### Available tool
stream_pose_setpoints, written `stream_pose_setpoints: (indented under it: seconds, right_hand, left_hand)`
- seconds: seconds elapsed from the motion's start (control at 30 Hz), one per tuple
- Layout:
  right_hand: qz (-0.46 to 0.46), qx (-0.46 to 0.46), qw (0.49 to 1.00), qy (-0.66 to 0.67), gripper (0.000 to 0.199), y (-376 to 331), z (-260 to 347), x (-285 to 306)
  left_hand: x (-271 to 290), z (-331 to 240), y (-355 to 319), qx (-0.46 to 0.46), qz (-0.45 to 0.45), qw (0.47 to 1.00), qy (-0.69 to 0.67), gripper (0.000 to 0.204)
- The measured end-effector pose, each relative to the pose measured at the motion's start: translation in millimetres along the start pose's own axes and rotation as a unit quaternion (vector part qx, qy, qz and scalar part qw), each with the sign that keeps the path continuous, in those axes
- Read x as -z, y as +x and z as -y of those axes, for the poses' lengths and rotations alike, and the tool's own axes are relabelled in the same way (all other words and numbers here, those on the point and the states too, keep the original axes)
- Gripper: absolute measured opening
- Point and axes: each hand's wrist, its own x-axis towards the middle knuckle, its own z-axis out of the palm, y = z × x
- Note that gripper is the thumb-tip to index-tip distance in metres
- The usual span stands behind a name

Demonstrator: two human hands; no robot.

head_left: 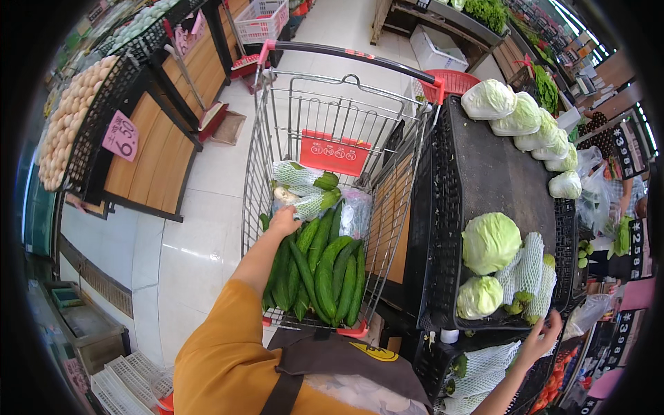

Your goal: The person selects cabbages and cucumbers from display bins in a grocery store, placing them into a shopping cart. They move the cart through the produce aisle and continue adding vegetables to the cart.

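A wire shopping cart (250,166) stands in front of me, loaded with long green cucumbers (325,277). At their far end lie several green gourds in white foam netting (315,205). My left hand (283,221) reaches into the cart, its fingers closed on the near netted gourd; the fingertips are partly hidden. My right hand (543,339) is held out over the black display crate (453,277) with fingers apart and nothing in them. Beside its fingertips lie netted gourds (531,266) on the stall, close to a round cabbage (491,242).
Napa cabbages (515,114) line the far part of the stall, and a smaller cabbage (479,297) sits nearer. More netted gourds (481,377) fill a lower crate. Left are an egg stand (76,117) and a dustpan (213,119). A person (626,190) stands beyond the stall.
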Motion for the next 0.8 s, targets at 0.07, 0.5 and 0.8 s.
stream_pose_setpoints:
  seconds: [0.07, 0.5, 0.8]
  right_hand:
    - [-0.004, 0.218, 0.965, -0.143, 0.028, -36, 45, 7]
    - [0.245, -0.110, 0.963, -0.033, 0.011, -152, 175, -36]
    - [0.264, -0.062, 0.957, 0.104, 0.009, -130, 229, -83]
  left_hand:
    - [-6, -21, 22, -0.001, 0.014, 1.000, 0.017, 0.048]
    - [-85, -47, 127, -0.085, -0.025, 0.974, 0.208, 0.077]
    - [-24, -39, 113, -0.201, -0.033, 0.979, 0.000, 0.075]
